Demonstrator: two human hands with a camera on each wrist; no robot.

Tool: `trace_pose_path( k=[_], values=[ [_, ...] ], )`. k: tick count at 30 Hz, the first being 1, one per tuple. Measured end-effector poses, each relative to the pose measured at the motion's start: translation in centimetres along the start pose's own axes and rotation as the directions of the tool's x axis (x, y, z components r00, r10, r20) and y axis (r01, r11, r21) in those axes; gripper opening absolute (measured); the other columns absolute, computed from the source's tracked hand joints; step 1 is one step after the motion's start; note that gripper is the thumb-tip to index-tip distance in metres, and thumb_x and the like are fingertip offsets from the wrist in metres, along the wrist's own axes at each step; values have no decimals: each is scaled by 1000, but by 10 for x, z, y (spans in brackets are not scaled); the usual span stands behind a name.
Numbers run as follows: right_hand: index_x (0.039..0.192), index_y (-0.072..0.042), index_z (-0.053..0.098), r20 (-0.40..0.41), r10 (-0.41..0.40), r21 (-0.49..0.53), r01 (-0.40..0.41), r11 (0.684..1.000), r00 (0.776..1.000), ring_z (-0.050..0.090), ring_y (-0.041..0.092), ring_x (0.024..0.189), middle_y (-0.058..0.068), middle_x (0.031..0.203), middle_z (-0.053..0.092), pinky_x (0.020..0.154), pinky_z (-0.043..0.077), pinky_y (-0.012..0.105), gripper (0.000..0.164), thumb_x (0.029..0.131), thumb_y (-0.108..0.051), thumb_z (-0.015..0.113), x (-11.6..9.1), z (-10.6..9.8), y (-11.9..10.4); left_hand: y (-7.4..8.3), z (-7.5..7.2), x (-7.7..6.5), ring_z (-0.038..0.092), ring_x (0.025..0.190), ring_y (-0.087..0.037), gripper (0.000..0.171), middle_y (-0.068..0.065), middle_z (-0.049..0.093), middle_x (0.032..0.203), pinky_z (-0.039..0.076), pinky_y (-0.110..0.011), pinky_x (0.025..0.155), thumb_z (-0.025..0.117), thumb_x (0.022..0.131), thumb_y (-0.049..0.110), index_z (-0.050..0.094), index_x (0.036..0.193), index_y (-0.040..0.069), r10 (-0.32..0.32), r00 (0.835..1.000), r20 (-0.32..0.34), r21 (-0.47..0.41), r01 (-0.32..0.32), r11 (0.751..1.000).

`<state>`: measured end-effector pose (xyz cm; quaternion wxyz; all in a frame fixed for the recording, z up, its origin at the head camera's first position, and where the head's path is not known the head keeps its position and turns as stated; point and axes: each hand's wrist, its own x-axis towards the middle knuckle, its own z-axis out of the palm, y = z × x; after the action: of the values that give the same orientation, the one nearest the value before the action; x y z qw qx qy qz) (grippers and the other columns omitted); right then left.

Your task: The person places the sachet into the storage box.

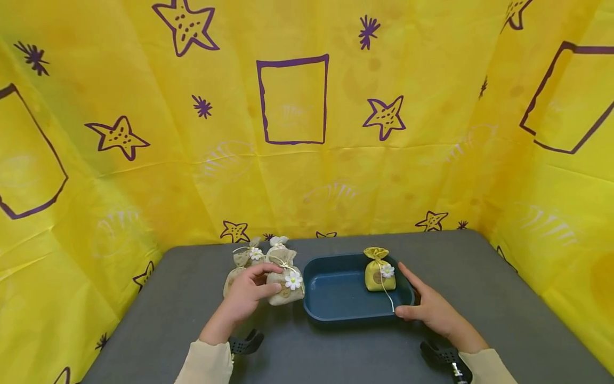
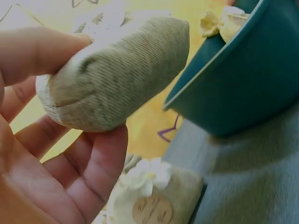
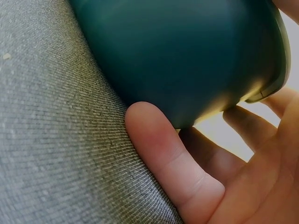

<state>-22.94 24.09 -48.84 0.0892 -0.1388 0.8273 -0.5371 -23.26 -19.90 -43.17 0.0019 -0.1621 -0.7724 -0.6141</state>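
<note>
My left hand (image 1: 245,294) pinches a beige cloth drawstring sachet (image 1: 287,296) with a white daisy, holding it up just left of a dark blue tub (image 1: 331,318). In the left wrist view the raised sachet (image 2: 119,74) shows its stitched bottom, thumb on one side and fingers on the other. At the tub's right end, my right hand (image 1: 436,312) grips the wall, thumb near the front rim and index finger along the far side. A yellow sachet (image 1: 372,280) with a daisy stands inside the tub, towards the right.
More beige sachets (image 1: 231,278) stand on the grey table (image 1: 192,298) behind and left of my left hand. One of them, with a round label (image 2: 152,210), shows below the hand in the left wrist view. A yellow patterned cloth (image 1: 297,186) hangs behind and beside the table.
</note>
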Motion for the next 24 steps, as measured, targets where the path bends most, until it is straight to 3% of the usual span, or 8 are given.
trace_pose_path(
  k=[11,16,20,24],
  values=[
    [162,-24,13,0,4,7,-4,1000,1000,28,43,135,24,162,11,104,27,63,99,86,-26,78,0,0,0,14,35,28,58,85,-27,24,-6,63,111,48,-36,69,78,87,9,72,110,12,-56,997,56,36,54,998],
    [161,-24,13,0,2,7,-2,1000,1000,30,42,134,23,162,11,103,30,60,99,86,-26,78,0,-1,1,14,52,39,59,86,-25,24,-6,63,109,49,-34,71,76,87,6,71,110,9,-53,997,56,11,52,999],
    [161,-26,14,-4,6,-6,-6,1000,1000,27,43,136,23,162,12,104,26,65,99,86,-27,78,0,-1,1,10,65,49,61,85,-24,25,-7,64,108,50,-34,73,75,86,0,71,110,6,-67,996,61,-41,69,997],
    [161,-26,14,-6,16,-20,-16,1000,1000,28,43,136,22,162,13,103,27,65,99,85,-28,78,1,-1,0,10,77,59,60,84,-24,25,-8,62,110,50,-34,71,76,85,-2,72,108,6,-85,993,85,-38,88,995]
  ],
)
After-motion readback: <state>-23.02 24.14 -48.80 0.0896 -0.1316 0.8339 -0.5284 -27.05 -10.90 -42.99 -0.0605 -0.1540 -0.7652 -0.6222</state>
